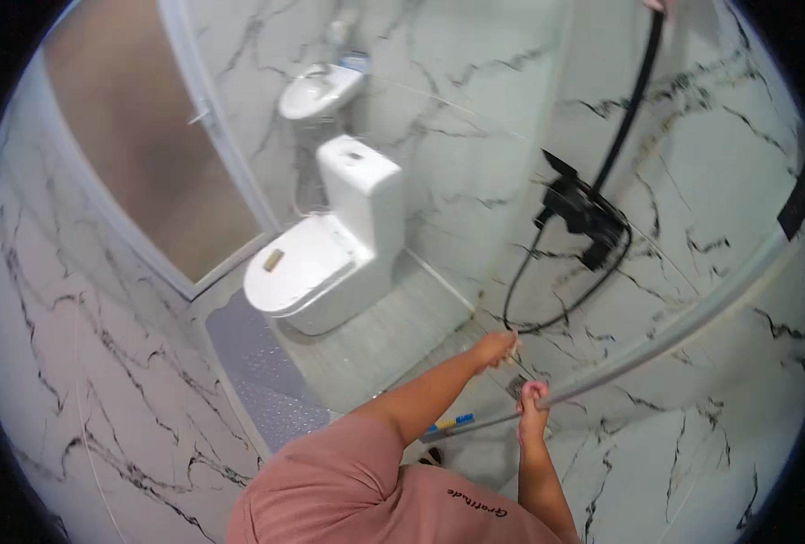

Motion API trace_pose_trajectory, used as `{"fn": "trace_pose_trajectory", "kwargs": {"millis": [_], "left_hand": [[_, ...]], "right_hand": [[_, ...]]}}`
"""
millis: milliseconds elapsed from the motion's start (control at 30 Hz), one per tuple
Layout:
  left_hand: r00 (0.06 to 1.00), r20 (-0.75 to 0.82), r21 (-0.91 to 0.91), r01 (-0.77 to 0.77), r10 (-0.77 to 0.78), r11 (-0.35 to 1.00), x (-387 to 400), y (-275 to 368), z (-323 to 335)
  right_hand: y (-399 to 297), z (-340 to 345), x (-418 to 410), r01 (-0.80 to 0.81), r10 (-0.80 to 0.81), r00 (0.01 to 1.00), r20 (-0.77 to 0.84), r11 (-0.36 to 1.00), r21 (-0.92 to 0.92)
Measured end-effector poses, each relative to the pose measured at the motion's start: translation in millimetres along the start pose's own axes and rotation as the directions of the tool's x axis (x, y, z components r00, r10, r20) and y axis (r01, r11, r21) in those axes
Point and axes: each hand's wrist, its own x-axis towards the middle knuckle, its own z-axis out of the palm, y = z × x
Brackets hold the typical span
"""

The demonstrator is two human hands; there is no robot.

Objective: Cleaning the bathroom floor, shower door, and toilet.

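My left hand [497,350] is closed on a small pale thing, too blurred to name, just below the looped black shower hose [565,316]. A thin dark line runs from it towards my right hand [533,408]. The fingers of my right hand are curled at the grey curved rail [647,353] of the shower enclosure; whether they grip it cannot be told. Under the hands a square floor drain [516,387] is partly visible. A blue and yellow brush [451,423] lies low, left of my right hand.
A black shower mixer [579,211] is on the marbled wall. Left of it stands a white toilet [320,258] with a small yellowish-brown block [274,260] on its lid. Beyond are a washbasin [310,95] and a framed door [137,143]. A grey mat [259,367] covers some floor.
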Motion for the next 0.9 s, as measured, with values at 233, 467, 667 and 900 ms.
{"fn": "trace_pose_trajectory", "kwargs": {"millis": [233,467,667,900], "left_hand": [[1.000,0.016,-0.116,-0.006,0.008,0.993,-185.9,-46.1,-86.8],[0.882,-0.465,-0.391,-0.136,-0.068,0.910,-391.6,-69.0,-142.4],[0.566,-0.824,-0.333,-0.490,0.004,0.806,-509.3,-101.6,-183.3],[0.241,-0.970,-0.142,-0.670,0.033,0.729,-605.4,-125.8,-221.0]], "right_hand": [[10.5,82.6,-76.3,-0.033,0.092,0.893,0.440,0.990,-0.139],[7.0,197.0,-178.9,-0.021,0.177,0.554,0.814,0.980,-0.199],[28.2,302.2,-271.5,0.006,0.332,0.315,0.889,0.936,-0.352],[39.4,410.1,-355.7,0.063,0.225,0.154,0.962,0.969,-0.237]]}}
